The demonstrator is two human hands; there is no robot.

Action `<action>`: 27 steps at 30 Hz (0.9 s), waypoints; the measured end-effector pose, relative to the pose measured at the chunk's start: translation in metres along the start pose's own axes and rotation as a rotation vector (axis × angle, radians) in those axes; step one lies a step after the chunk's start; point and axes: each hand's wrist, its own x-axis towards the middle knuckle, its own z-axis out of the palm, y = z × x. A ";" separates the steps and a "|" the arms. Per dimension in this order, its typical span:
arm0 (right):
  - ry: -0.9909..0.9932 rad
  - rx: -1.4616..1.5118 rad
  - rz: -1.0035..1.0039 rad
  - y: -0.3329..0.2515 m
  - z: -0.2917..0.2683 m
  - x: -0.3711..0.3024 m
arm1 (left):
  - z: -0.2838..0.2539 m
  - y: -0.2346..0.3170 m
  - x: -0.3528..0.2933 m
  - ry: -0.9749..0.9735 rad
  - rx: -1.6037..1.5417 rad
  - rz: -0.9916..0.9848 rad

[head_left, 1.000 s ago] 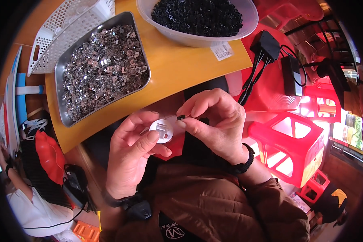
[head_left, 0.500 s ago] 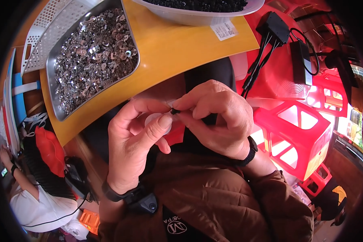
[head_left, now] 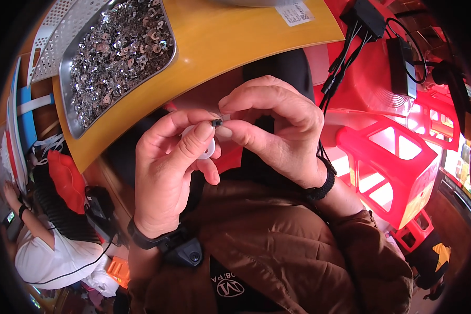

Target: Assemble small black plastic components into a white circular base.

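My left hand (head_left: 167, 162) pinches a small black piece (head_left: 216, 123) between thumb and index finger. A translucent whitish disc with a hole (head_left: 208, 152) sits in the same hand, partly behind the thumb. Close to the black piece, my right hand (head_left: 277, 131) has its thumb and index fingertips a little apart. Between those fingertips shows a small greyish bit (head_left: 225, 117), too small to name. Both hands are above my lap, just off the table edge. Beyond them, a metal tray (head_left: 174, 52) holds a heap of small shiny metal pieces (head_left: 120, 60).
The yellow table (head_left: 220, 47) carries the tray, a white perforated basket (head_left: 52, 57) and a pale bowl (head_left: 256, 2) at the far edge. Red plastic stools (head_left: 361, 172) and black cabled boxes (head_left: 369, 21) stand right. Another person's arm (head_left: 36, 225) shows at left.
My right thumb and index finger have spread apart and drawn back slightly from the black piece. The left hand keeps its pinch. The view has shifted, so the far bowl is mostly out of sight.
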 end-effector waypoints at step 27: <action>-0.083 -0.372 -0.342 -0.002 0.006 -0.002 | -0.009 -0.006 -0.009 0.010 -0.054 -0.020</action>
